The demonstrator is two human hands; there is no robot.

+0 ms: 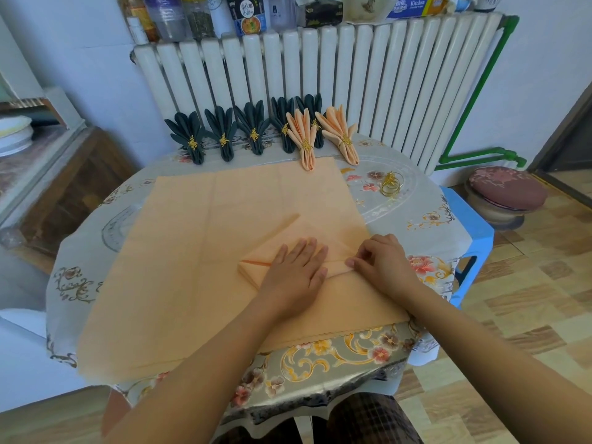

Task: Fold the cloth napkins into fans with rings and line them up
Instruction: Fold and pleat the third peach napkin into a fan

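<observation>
A large peach napkin (pixel 198 251) lies spread over the round table, its near right corner turned over into a flat folded part (pixel 307 235). My left hand (pixel 294 270) presses flat on that fold with straight fingers. My right hand (pixel 381 261) pinches the fold's right edge. Along the table's far edge stands a row of finished fans: several dark green ones (pixel 224 133) with gold rings, then two peach ones (pixel 302 136) (pixel 341 133). Loose gold rings (pixel 391 184) lie at the right of the napkin.
The table (pixel 336 354) has a flowered grey cover. A white radiator (pixel 320 68) stands right behind the fans, with bottles and boxes on top. A blue stool (pixel 464 216) and a round cushioned stool (pixel 506 190) are at the right. A wooden cabinet (pixel 48 187) stands at the left.
</observation>
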